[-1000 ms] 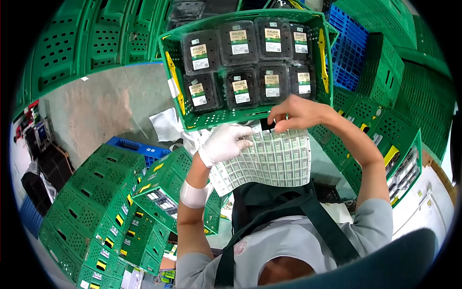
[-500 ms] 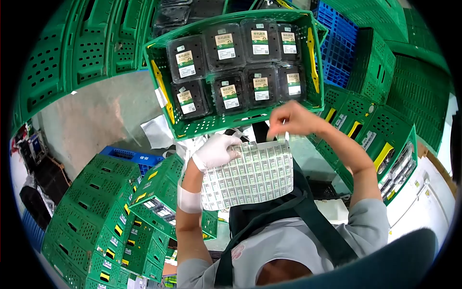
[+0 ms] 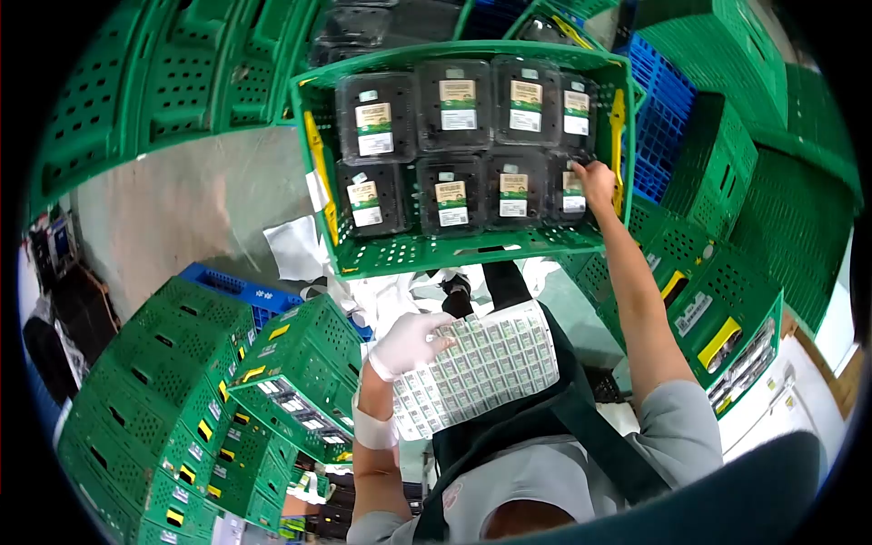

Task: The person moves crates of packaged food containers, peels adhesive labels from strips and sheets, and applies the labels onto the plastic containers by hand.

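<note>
My gloved left hand grips a sheet of small printed stickers by its upper left edge, in front of my apron. Rows of small green-and-white labels cover the sheet. My bare right hand reaches into a green crate, its fingertips closed on what looks like a small pale sticker against the top of the lower right clear plastic box. Several such boxes with dark contents lie in two rows in the crate. Each bears a large paper label, and the others also show a small sticker above it.
Yellow handles mark the crate's ends. Stacked green crates stand at the lower left, and more crates with packed boxes at the right. A blue pallet stands behind. White backing paper hangs below the crate's left side.
My right hand has moved from the sheet's upper edge up and right to the lower right box. The sheet has tilted and dropped slightly in my left hand. The crate appears shifted right in view.
</note>
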A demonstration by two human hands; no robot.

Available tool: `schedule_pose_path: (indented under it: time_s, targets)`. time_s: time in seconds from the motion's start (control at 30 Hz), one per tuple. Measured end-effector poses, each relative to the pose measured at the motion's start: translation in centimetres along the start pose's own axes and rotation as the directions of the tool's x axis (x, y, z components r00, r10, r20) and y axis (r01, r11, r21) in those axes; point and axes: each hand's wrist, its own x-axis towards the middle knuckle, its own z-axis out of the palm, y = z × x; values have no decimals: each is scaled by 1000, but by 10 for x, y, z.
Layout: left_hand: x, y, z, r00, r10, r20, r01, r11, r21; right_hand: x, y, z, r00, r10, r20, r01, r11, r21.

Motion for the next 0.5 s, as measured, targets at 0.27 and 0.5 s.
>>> schedule_pose_path:
  time_s: [0.27,0.5]
  targets:
    - [-96,-50,18,942,21,-336,-38,998,-45,-69,-80,-32,874,-292,388,21,821,571]
    - [-257,-105,64,770,-136,-623,-28,969,-246,-261,-327,-39,445,-650,617,253,751,610]
